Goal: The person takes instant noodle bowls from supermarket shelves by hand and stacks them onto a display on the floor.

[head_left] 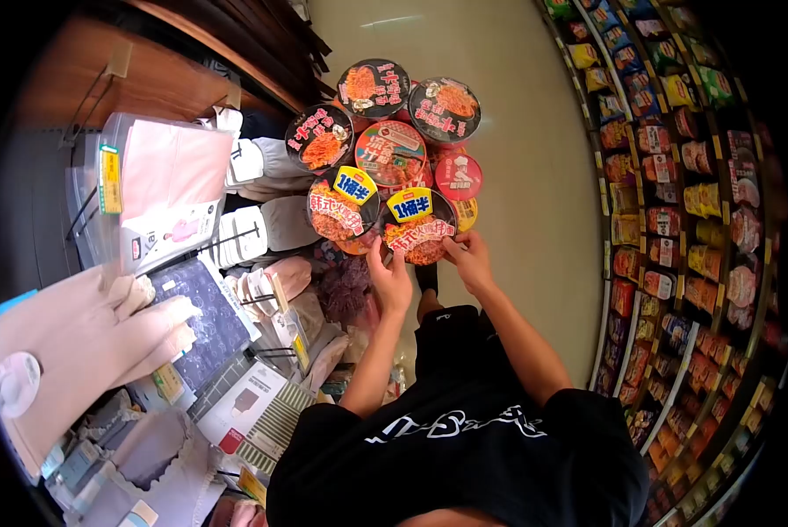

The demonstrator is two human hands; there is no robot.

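Note:
In the head view, my left hand (390, 279) and my right hand (470, 262) grip the near edge of a round instant noodle bowl (424, 243) from both sides. Its dark lid has a blue and yellow label. A matching noodle bowl (334, 218) is just left of it, close to my left fingertips. Behind these two is a cluster of bowls: a red and teal noodle bowl (391, 154), several black-lidded noodle bowls (445, 111), a pinkish-red noodle bowl (458, 176) and, partly covered, a yellow one (467, 214). What supports the cluster is hidden beneath the bowls.
On my left, hooks carry packaged clothing (170, 176), socks or slippers (280, 221) and folded fabric (69, 351). A long shelf of snack and noodle packets (666, 193) lines the right side. Between them runs a pale shiny floor (525, 158).

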